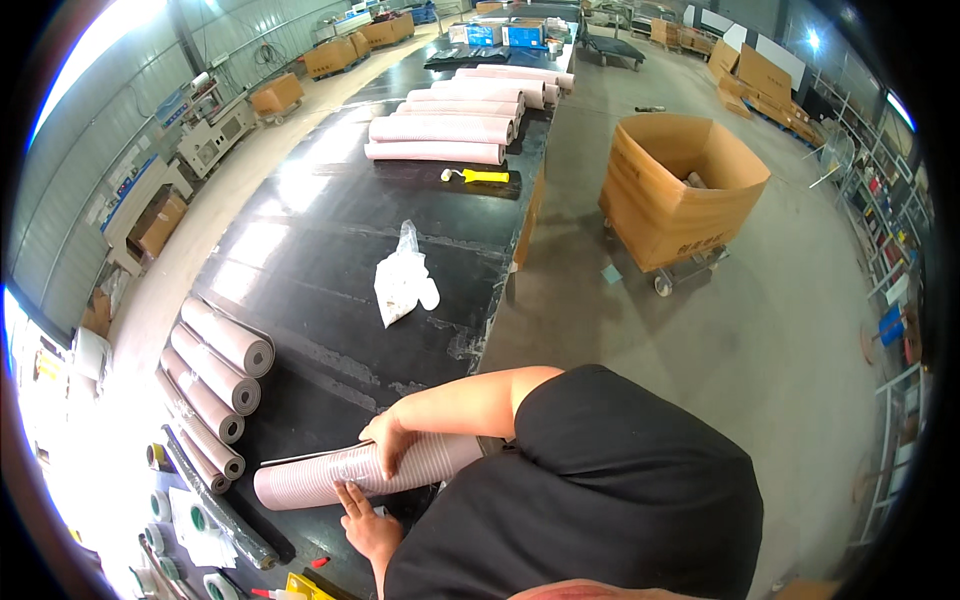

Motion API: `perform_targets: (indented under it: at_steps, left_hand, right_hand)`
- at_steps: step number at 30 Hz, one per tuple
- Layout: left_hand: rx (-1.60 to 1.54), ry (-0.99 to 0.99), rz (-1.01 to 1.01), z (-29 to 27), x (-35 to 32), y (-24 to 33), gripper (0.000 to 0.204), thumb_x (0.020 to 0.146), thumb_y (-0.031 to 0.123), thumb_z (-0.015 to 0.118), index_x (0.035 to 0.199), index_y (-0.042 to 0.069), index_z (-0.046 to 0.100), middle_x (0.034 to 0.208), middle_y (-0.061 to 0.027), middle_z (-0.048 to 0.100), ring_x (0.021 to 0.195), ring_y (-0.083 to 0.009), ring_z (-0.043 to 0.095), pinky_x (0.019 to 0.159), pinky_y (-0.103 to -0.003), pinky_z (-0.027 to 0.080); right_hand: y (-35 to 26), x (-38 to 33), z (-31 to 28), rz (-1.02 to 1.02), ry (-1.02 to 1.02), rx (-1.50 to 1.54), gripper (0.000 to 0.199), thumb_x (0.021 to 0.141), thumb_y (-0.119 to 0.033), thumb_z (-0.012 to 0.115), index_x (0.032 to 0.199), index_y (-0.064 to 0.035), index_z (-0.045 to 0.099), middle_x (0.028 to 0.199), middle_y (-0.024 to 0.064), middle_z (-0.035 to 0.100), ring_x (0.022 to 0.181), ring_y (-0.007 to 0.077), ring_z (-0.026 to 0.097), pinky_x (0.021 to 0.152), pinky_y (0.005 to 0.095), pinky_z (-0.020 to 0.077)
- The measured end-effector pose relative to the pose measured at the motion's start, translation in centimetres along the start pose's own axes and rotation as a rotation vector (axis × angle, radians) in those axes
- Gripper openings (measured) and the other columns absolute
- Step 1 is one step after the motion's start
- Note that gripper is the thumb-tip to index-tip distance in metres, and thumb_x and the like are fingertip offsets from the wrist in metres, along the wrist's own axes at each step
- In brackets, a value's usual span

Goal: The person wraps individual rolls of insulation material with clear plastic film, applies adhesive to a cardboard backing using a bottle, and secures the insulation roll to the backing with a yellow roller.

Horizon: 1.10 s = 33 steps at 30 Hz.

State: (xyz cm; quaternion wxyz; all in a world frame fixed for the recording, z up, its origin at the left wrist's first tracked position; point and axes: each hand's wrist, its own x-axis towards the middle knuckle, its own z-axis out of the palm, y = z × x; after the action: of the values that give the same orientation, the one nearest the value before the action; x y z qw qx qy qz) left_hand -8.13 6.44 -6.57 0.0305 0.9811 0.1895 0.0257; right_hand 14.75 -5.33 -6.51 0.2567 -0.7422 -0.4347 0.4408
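You stand at the near end of a long black table [330, 230], both hands on a pink roll [330, 475] that lies across the lower middle of the frame. Your right hand [388, 440] is draped over the top of the roll, fingers curled down its near side, pressing rather than clenching; your left hand [362, 520] sits just below it, fingers spread flat against the roll's underside edge. A thin loose flap [300, 458] stands off the upper left of the roll, so by the look of it the winding is nearly closed but not yet sealed. To the left of the frame, a row of finished rolls [215, 385] lies side by side, suggesting several are already done. Near the lower left corner, reels of tape [165, 505] and a sheet of paper [200, 540] wait beside the table's edge. A crumpled plastic bag [403, 280] rests mid-table, a yellow-handled roller [475, 176] farther up, and beyond it another stack of pink rolls [460, 115] in the upper middle. An open cardboard box on wheels [680, 190] stands on the floor at upper right.
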Motion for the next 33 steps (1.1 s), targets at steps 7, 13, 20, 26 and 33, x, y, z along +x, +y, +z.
perform_targets:
  at_steps: [7, 13, 20, 26, 33]
  left_hand:
    - [-0.026, -0.176, -0.027, -4.1, 6.9, 2.1, 0.084, 0.076, 0.013, 0.072, 0.154, 0.009, 0.038, 0.167, -0.0047, 0.026, 0.107, -0.0411, 0.063, 0.089, -0.047, 0.056]
    - [-0.102, 0.006, 0.049, -3.7, 2.8, 0.0, 0.081, 0.074, 0.012, 0.067, 0.151, 0.006, 0.043, 0.165, -0.0185, 0.024, 0.107, -0.0442, 0.062, 0.089, -0.048, 0.055]
    - [-0.244, -0.063, -0.191, -0.4, -2.7, 0.9, 0.092, 0.070, 0.013, 0.070, 0.155, 0.005, 0.036, 0.167, -0.0206, 0.013, 0.116, -0.0475, 0.058, 0.096, -0.047, 0.052]
    - [-0.195, -0.047, -0.172, -2.4, 5.3, 1.6, 0.095, 0.072, 0.013, 0.074, 0.156, 0.006, 0.032, 0.168, -0.0201, 0.010, 0.120, -0.0467, 0.058, 0.098, -0.047, 0.052]
    - [-0.205, 0.046, -0.084, -3.5, 1.1, 1.0, 0.089, 0.069, 0.016, 0.072, 0.151, 0.002, 0.040, 0.166, -0.0171, 0.020, 0.120, -0.0430, 0.059, 0.094, -0.046, 0.054]
  right_hand:
    - [-8.1, -6.3, 1.8, 0.184, 0.277, -0.584, 0.111, 0.070, -0.044, 0.084, 0.158, -0.0073, 0.027, 0.148, 0.0248, 0.046, 0.134, 0.0405, 0.049, 0.105, 0.0555, 0.0416]
    - [-5.9, -5.6, 2.2, 0.162, 0.343, -0.548, 0.123, 0.060, -0.034, 0.093, 0.159, -0.0095, 0.026, 0.140, 0.0199, 0.054, 0.129, 0.0333, 0.056, 0.106, 0.0448, 0.0460]
    - [-1.3, -2.5, -0.2, -0.144, 0.068, -0.117, 0.125, 0.054, -0.036, 0.093, 0.158, -0.0050, 0.031, 0.148, 0.0218, 0.051, 0.137, 0.0339, 0.050, 0.115, 0.0395, 0.0407]
    - [-9.3, -6.3, -0.4, 0.094, 0.222, -0.552, 0.107, 0.072, -0.045, 0.081, 0.159, -0.0102, 0.029, 0.154, 0.0228, 0.040, 0.144, 0.0395, 0.037, 0.115, 0.0559, 0.0334]
    - [-3.9, -2.5, 3.5, 0.084, 0.364, -0.738, 0.103, 0.078, -0.032, 0.078, 0.163, -0.0206, 0.019, 0.160, 0.0250, 0.030, 0.144, 0.0437, 0.037, 0.110, 0.0578, 0.0348]
